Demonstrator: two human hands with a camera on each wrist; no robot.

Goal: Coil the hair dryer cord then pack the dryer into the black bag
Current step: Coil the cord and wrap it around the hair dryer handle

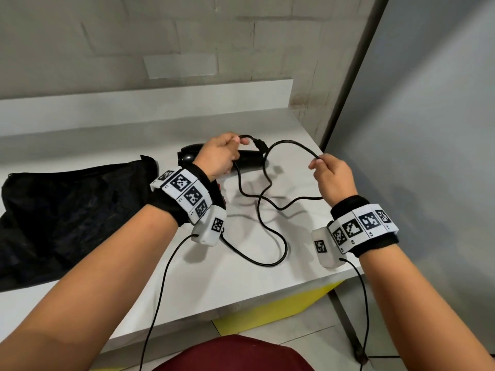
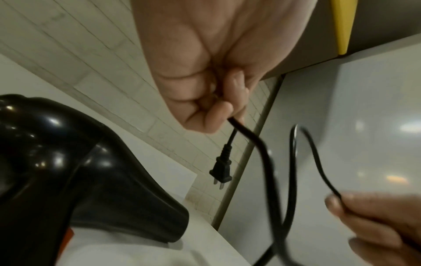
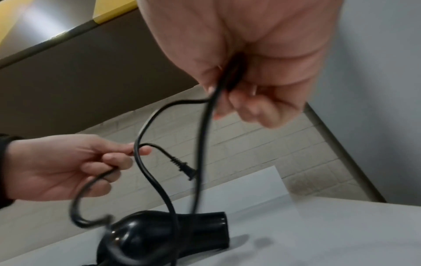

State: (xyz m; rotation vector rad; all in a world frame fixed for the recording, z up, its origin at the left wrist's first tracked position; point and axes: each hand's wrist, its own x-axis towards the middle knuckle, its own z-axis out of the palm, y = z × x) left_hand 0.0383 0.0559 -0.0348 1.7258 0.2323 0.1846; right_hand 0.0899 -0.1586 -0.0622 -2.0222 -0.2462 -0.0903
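Note:
A glossy black hair dryer point(image 1: 247, 158) point(image 2: 95, 181) point(image 3: 164, 232) lies on the white table point(image 1: 214, 277). Its black cord point(image 1: 278, 207) point(image 2: 266, 162) point(image 3: 202, 144) trails in loose loops over the tabletop. My left hand point(image 1: 222, 153) point(image 2: 205, 86) point(image 3: 68, 167), above the dryer, pinches the cord close to the plug point(image 1: 261, 144) point(image 2: 222, 171) point(image 3: 182, 166), which dangles free. My right hand point(image 1: 332, 178) point(image 3: 255, 81) point(image 2: 376, 225), further right, pinches the cord a loop's length along. A crumpled black bag point(image 1: 67, 215) lies on the table to the left.
A raised white ledge point(image 1: 160, 103) and a tiled wall point(image 1: 134, 36) stand behind the table. A grey panel point(image 1: 428, 129) with a dark metal frame closes off the right side. Thin black wristband cables point(image 1: 160, 285) hang off the table's front edge.

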